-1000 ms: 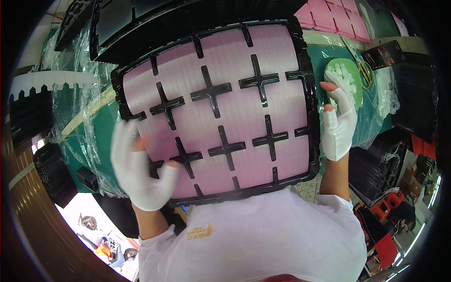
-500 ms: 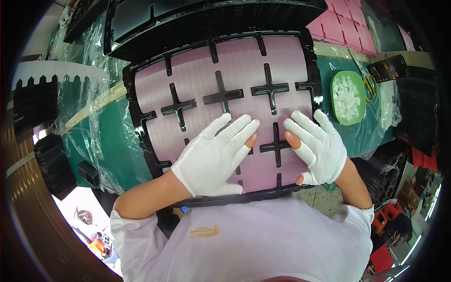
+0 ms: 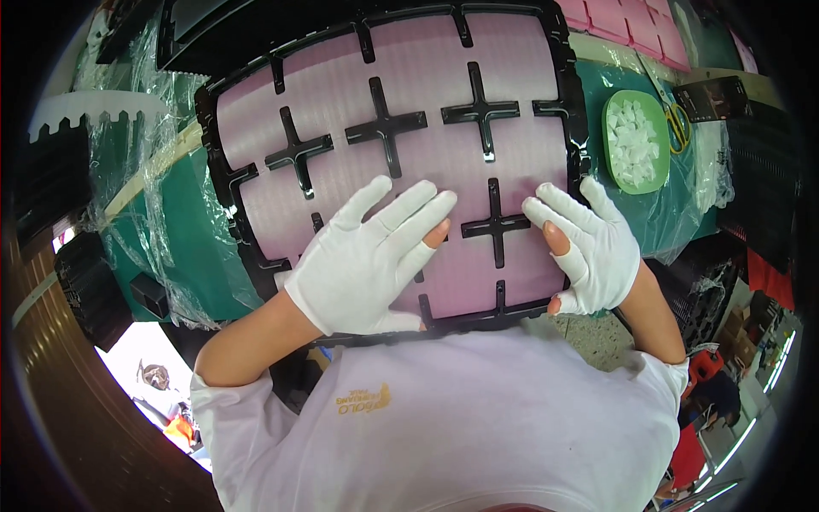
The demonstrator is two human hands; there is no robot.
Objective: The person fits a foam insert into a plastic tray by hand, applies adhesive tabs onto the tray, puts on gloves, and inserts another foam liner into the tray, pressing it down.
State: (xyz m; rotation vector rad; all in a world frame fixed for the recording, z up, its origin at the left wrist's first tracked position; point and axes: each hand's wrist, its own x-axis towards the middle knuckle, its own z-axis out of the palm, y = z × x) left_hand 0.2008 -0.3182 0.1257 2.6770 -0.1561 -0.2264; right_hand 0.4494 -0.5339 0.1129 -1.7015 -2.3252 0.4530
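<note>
A large black plastic tray (image 3: 223, 167) with cross-shaped dividers lies flat in front of me, covered by a ribbed pink sheet (image 3: 426, 85). My left hand (image 3: 367, 260), in a white glove with cut fingertips, lies flat with fingers spread on the pink sheet near the tray's front edge. My right hand (image 3: 589, 247), gloved the same way, presses flat on the tray's front right corner, fingers apart. Neither hand grips anything.
A green dish of white pieces (image 3: 636, 141) sits to the right on the green table cover (image 3: 188, 247), with yellow-handled scissors (image 3: 678, 124) beside it. Clear plastic wrap (image 3: 145, 162) bunches at the left. Black trays (image 3: 239, 26) stack behind; pink sheets (image 3: 623, 21) lie far right.
A second ago both hands held the tray by its side edges, tilted up. They then laid it down, and both palms now rest flat on the pink sheet.
</note>
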